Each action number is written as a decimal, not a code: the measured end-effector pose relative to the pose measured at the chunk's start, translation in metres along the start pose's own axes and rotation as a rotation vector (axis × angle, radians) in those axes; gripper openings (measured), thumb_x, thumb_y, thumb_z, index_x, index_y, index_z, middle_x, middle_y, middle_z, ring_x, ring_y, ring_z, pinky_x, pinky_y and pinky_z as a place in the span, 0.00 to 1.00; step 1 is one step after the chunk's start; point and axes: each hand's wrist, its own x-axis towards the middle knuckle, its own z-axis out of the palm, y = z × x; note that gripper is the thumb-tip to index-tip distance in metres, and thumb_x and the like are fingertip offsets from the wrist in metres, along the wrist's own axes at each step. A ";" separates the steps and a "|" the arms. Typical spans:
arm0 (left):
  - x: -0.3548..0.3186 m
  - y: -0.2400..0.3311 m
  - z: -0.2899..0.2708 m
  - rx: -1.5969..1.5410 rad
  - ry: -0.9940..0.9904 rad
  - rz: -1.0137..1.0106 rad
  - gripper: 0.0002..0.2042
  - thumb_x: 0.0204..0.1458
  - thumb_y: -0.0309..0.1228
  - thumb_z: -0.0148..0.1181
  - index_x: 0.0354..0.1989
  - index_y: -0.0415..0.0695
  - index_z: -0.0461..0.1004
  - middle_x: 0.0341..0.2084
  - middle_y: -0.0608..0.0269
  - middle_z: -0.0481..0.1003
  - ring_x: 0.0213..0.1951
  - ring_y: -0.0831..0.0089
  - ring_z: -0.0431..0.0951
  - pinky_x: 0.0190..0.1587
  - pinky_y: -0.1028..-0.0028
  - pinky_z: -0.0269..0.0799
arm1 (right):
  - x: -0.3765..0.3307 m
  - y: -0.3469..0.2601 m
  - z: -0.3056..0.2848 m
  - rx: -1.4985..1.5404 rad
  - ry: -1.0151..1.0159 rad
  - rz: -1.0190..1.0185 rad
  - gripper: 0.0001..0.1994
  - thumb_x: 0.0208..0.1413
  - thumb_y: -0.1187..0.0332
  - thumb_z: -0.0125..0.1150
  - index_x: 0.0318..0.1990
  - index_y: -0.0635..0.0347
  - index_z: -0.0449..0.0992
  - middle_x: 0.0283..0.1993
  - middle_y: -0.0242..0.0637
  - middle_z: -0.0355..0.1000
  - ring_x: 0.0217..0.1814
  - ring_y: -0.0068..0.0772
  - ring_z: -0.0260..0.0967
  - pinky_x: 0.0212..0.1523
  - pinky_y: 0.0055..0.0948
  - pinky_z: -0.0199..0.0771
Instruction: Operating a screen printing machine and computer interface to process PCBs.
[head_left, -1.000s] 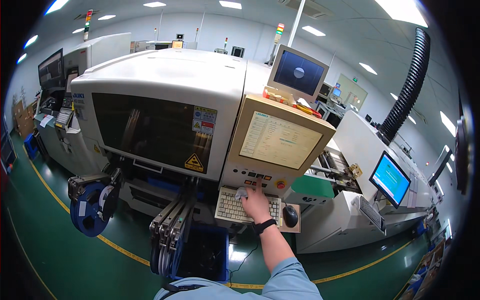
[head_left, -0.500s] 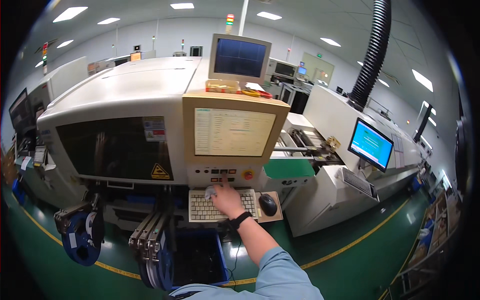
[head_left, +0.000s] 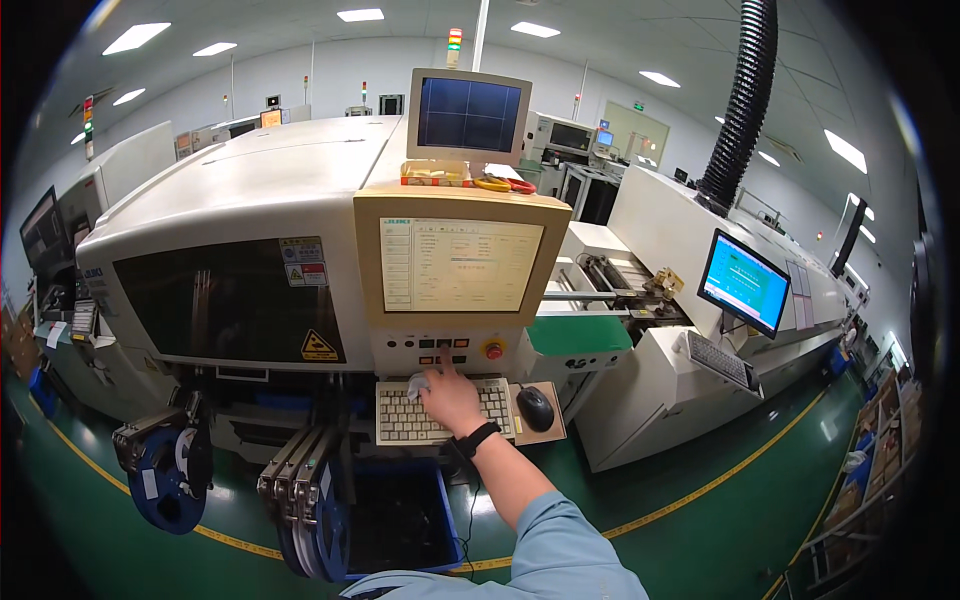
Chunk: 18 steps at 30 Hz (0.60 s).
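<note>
My right hand (head_left: 452,400) reaches over a beige keyboard (head_left: 404,417) below the machine's screen (head_left: 462,265). Its index finger is stretched out, with the tip on a button in the lower row of the control panel (head_left: 385,358). The other fingers are curled in, and a crumpled whitish wad (head_left: 417,385), like tissue or cloth, sticks out at the thumb side. A black band circles the wrist. Just right of the hand, a black mouse (head_left: 536,408) rests on a small brown pad (head_left: 556,428). My left hand is out of sight.
A red emergency-stop knob (head_left: 493,351) sits right of the buttons. Feeders with blue reels (head_left: 168,485) hang at the machine's front left, beside a blue bin (head_left: 440,515). A second monitor (head_left: 745,282) and keyboard (head_left: 718,360) stand at right. Above sits a grey monitor (head_left: 470,112).
The view has shifted slightly. My right hand stays at the panel buttons, its index finger still stretched out and the whitish wad still in it.
</note>
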 end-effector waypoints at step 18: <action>0.128 -0.169 0.015 0.232 0.225 0.559 0.22 0.61 0.46 0.48 0.56 0.45 0.73 0.49 0.55 0.77 0.50 0.62 0.74 0.55 0.66 0.69 | -0.003 0.007 -0.008 0.044 -0.049 0.005 0.18 0.48 0.59 0.64 0.47 0.52 0.76 0.71 0.48 0.53 0.43 0.51 0.77 0.40 0.42 0.79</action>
